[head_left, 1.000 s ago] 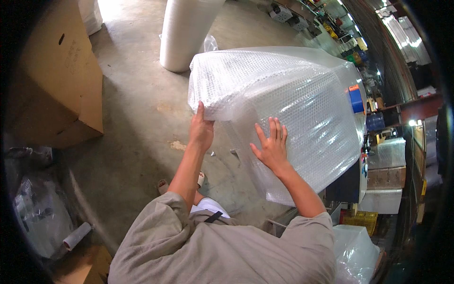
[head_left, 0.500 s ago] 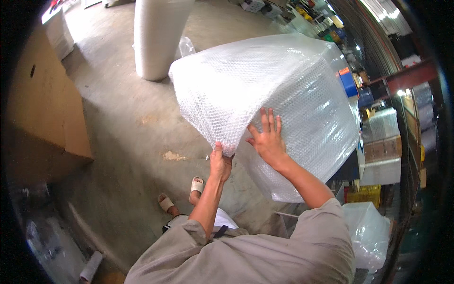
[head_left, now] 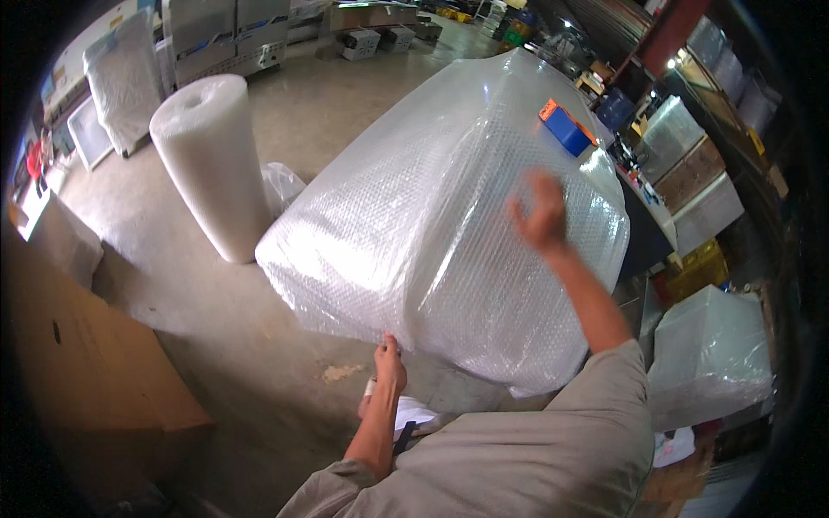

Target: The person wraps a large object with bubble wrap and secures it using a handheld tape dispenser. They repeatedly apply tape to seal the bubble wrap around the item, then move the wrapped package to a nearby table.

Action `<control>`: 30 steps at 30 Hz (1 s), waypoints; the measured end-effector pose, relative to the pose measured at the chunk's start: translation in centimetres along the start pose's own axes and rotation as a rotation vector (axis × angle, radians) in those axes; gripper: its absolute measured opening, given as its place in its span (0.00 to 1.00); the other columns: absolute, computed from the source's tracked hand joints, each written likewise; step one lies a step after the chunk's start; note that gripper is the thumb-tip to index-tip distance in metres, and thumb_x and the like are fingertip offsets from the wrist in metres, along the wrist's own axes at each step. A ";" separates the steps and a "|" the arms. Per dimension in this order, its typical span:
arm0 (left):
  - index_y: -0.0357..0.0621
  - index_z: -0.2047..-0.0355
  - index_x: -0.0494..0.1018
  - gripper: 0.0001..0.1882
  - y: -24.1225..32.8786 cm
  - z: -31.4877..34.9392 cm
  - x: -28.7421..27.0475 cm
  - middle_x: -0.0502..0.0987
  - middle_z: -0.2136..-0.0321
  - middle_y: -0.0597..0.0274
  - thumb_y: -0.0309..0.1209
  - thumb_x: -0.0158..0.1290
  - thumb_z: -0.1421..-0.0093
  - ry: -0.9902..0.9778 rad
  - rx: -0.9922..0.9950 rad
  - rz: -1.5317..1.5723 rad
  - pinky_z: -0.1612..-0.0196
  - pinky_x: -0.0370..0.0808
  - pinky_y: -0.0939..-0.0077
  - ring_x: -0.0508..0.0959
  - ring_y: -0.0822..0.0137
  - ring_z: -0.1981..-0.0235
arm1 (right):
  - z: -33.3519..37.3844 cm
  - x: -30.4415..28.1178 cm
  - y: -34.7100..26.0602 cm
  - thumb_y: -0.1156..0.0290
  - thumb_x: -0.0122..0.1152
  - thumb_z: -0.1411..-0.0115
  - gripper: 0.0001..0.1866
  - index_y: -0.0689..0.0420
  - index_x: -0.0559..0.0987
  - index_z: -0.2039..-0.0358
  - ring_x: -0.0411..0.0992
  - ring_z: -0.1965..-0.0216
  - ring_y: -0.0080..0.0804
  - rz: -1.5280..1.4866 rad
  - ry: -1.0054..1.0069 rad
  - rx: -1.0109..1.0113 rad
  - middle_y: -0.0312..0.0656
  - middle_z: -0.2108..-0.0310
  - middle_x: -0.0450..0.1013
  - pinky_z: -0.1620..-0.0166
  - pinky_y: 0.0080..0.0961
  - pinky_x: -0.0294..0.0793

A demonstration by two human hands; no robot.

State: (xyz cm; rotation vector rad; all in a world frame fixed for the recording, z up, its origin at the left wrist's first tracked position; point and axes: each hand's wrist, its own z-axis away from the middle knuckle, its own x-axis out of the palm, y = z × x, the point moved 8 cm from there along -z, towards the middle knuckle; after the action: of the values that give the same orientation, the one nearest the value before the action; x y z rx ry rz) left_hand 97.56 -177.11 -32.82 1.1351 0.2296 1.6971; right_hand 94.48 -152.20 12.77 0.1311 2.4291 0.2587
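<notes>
Large box-shaped object wrapped in clear bubble wrap (head_left: 432,224) stands on the bare concrete floor (head_left: 216,302), centre of view, its near corner edge facing the person.

Left hand (head_left: 390,361): low, at the near bottom edge of the wrapped object. Fingers closed in a pinch on the loose edge of the wrap.

Right hand (head_left: 542,211): raised over the right face of the object, motion-blurred. Fingers look partly curled; cannot tell whether it touches the wrap or holds anything.

Blue rectangular box with an orange end (head_left: 566,129) sits by the far right top edge of the object; under or over the wrap cannot be told.

Tall white upright roll of bubble wrap (head_left: 211,164) stands on the floor just left of the object, apart from it.

Brown cardboard box (head_left: 82,345), near left.

Smaller item covered in clear film (head_left: 708,354), near right, behind the right sleeve.
</notes>
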 end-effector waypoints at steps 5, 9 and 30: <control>0.48 0.54 0.73 0.20 -3.6 -3.4 -2.7 0.72 0.63 0.68 0.49 0.57 0.35 -0.111 -0.077 -0.381 0.59 0.65 0.71 0.67 0.71 0.62 | -6.1 3.2 20.9 0.50 0.63 0.38 0.29 0.57 0.75 0.44 0.70 0.42 0.54 0.448 -0.113 0.541 0.53 0.45 0.73 0.39 0.55 0.64; 0.43 0.42 0.67 0.22 -5.4 -6.2 -4.4 0.72 0.48 0.54 0.33 0.51 0.37 -0.405 -0.168 -0.446 0.47 0.71 0.61 0.70 0.58 0.47 | -6.0 4.7 25.3 0.46 0.63 0.39 0.28 0.54 0.79 0.47 0.76 0.46 0.48 0.458 -0.486 0.755 0.50 0.50 0.79 0.40 0.53 0.67; 0.44 0.37 0.62 0.28 -4.9 -4.8 -3.0 0.69 0.41 0.57 0.46 0.49 0.31 -0.747 -0.561 -0.246 0.36 0.63 0.64 0.67 0.61 0.40 | 15.3 10.1 -35.6 0.43 0.66 0.43 0.34 0.65 0.75 0.56 0.78 0.65 0.48 0.106 -0.601 1.111 0.51 0.69 0.78 0.45 0.42 0.71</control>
State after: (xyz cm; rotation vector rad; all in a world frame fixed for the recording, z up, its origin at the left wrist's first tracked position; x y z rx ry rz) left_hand 97.10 -175.66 -40.12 1.1611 -0.5250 0.9365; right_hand 95.67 -182.91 -12.82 0.7037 1.7029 -0.9688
